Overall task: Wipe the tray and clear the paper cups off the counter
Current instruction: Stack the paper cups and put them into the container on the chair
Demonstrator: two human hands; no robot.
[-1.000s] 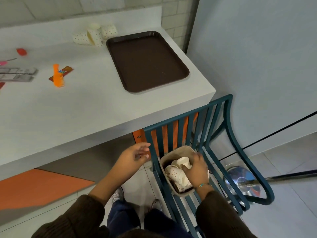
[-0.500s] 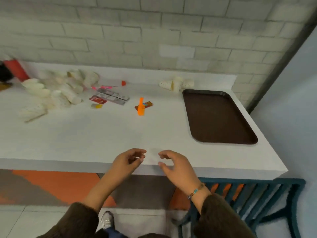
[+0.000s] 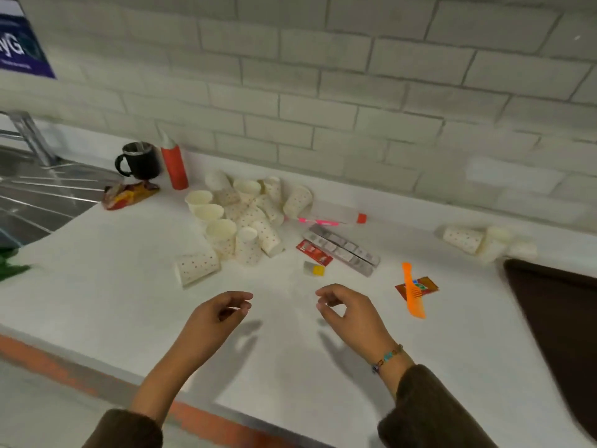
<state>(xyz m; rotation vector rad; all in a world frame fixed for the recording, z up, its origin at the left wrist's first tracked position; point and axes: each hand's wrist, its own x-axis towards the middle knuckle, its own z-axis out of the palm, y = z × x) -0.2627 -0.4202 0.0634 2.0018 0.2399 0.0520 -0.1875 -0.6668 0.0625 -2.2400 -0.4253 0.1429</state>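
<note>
Two bare hands are seen from above, held out over a white counter (image 3: 113, 302). The left hand (image 3: 214, 313) and right hand (image 3: 347, 313) are both empty, with fingers loosely curled, and nothing is touched by either.

A second ago the right hand was lowered into a bin of cups on a chair beside the counter. Both hands have since been brought up and forward, and the view has been turned left. One load appears to have been dropped off, and another is probably about to be fetched.

Part of the dark tray (image 3: 562, 312) is seen at the right edge. An orange comb (image 3: 413, 291) lies between it and the right hand. Just beyond the left hand one cup (image 3: 197, 266) lies on its side. Behind it a large cup pile (image 3: 245, 218) remains, and a small cup group (image 3: 475, 242) sits by the tray's far corner. Clearing is judged far from done.
</note>
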